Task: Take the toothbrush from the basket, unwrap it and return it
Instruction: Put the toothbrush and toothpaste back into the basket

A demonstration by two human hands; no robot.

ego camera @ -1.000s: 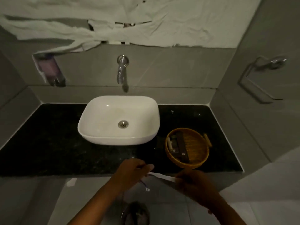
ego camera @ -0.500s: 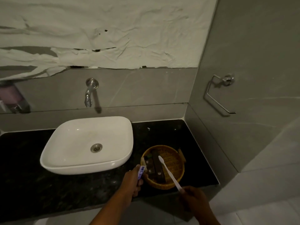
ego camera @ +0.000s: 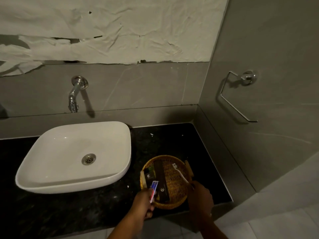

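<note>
A round wicker basket (ego camera: 174, 203) sits on the black counter right of the sink. My right hand (ego camera: 200, 197) grips the handle of a bare white toothbrush (ego camera: 180, 173), whose head lies over the basket's right side. My left hand (ego camera: 143, 204) is at the basket's front left rim, closed on a small blue, white and red tube (ego camera: 154, 188) that looks like toothpaste. Dark flat packets (ego camera: 159, 176) lie in the basket's left half.
A white basin (ego camera: 51, 171) stands left of the basket under a chrome wall tap (ego camera: 75, 94). The black counter (ego camera: 172, 140) ends at a grey wall on the right, where a chrome towel ring (ego camera: 240, 94) hangs. Crumpled white paper covers the mirror.
My view has swung right and closer to the basket. Both hands moved forward from below the counter edge; the toothbrush now reaches over the basket's right side.
</note>
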